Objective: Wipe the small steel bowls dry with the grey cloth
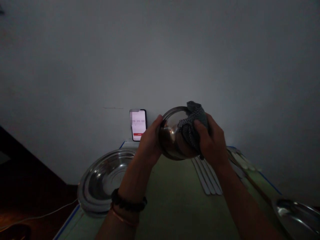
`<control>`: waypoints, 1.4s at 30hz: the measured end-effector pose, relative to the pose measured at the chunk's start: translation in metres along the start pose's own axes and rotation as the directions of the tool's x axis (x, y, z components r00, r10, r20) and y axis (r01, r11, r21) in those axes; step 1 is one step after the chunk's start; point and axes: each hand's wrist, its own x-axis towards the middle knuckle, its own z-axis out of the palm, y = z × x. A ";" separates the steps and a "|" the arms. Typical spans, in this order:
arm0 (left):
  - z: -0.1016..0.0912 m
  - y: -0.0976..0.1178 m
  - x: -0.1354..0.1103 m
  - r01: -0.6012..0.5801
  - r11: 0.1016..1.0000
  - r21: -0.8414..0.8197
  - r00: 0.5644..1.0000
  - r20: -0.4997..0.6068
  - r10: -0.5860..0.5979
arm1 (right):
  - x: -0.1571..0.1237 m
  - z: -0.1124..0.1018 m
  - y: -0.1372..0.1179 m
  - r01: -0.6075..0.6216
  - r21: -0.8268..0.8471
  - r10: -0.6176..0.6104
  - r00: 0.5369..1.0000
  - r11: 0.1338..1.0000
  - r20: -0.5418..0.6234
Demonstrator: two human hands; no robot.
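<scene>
A shiny metal bowl [171, 133] is held up above the table, tilted so that its rounded side shows. My left hand [150, 143] grips it by the rim on the left, fingers partly hidden behind it. On the right, my right hand [212, 140] is closed on a dark patterned cloth [191, 125], which it presses against the bowl's surface. Part of the cloth bunches up over the upper rim.
A wide metal basin [93, 176] stands on the left of the green table [170, 206]. Against the wall leans a lit phone [138, 125]. Several flat metal utensil handles [207, 181] lie right of centre, and a metal dish [297, 213] is at lower right.
</scene>
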 end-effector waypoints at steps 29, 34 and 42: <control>-0.011 0.013 0.007 -0.072 0.969 -0.238 0.993 -0.110 0.047 | -0.019 0.031 0.051 0.207 0.078 -0.216 0.967 0.975 0.132; 0.000 0.007 0.001 0.073 0.993 -0.094 0.994 -0.074 -0.080 | -0.005 0.012 0.041 0.027 0.133 -0.042 0.993 0.991 0.111; 0.006 -0.014 0.003 -0.104 0.993 0.047 0.990 -0.090 0.108 | -0.020 0.029 0.011 0.317 -0.229 -0.289 0.946 0.920 0.148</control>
